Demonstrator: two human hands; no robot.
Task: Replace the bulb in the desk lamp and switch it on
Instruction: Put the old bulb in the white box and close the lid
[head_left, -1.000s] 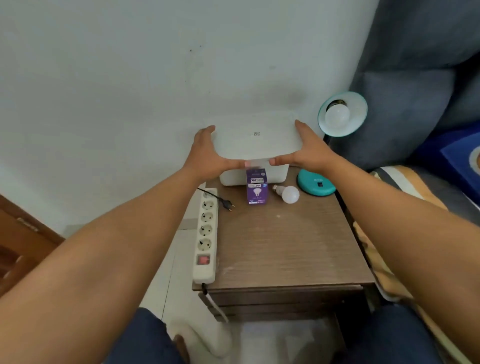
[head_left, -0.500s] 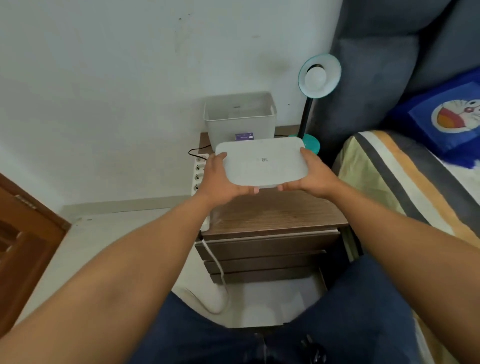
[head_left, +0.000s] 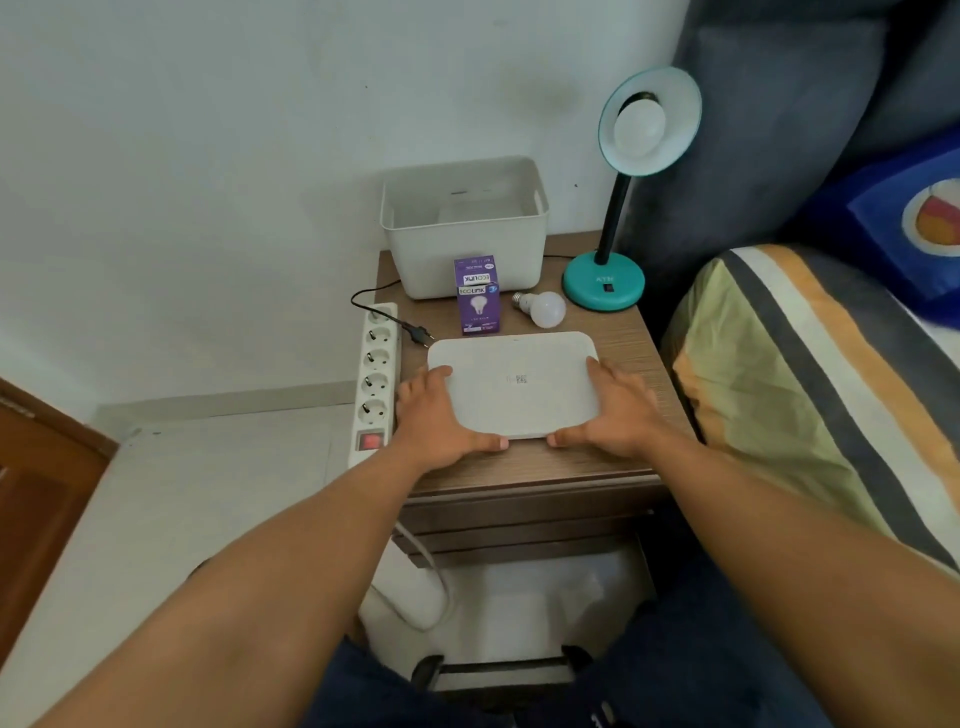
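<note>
Teal desk lamp (head_left: 618, 208), white bulb (head_left: 639, 128) fitted, spare bulb (head_left: 543, 308) beside base

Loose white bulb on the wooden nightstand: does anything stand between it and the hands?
The flat white plastic lid, held at its sides by the left hand and right hand, lies between them and the loose white bulb. The old bulb is in the teal desk lamp's shade.
</note>
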